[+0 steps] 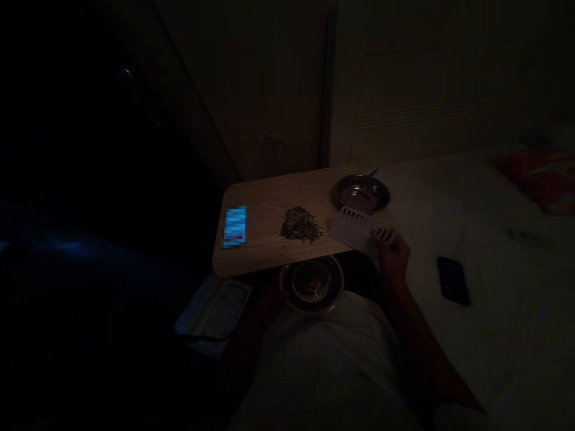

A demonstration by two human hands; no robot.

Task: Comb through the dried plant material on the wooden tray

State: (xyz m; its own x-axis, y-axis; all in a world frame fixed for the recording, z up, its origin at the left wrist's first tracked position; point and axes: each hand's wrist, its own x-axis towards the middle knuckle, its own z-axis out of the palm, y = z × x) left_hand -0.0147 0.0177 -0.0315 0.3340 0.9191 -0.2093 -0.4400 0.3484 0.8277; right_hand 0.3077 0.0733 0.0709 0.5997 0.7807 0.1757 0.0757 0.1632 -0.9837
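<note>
My right hand point(394, 258) is closed around the end of a flat white plastic piece with slots point(354, 232), held over the right side of a small wooden table point(260, 194). Left of that piece lies a loose pile of small dark and pale grains, perhaps seeds point(300, 225). Below the table's front edge, a round metal bowl point(336, 287) sits by my lap with some bits inside. My left hand point(275, 294) grips the bowl's left rim, its fingers mostly lost in the dark. A second, shallow metal bowl point(363, 193) stands at the table's back right.
A lit phone screen point(235, 226), blurred out, lies at the table's left. Right of me, a dark phone point(453, 280) rests on a white bed sheet point(503, 335). A pale package point(215, 308) is below the table's left corner. The room is very dark.
</note>
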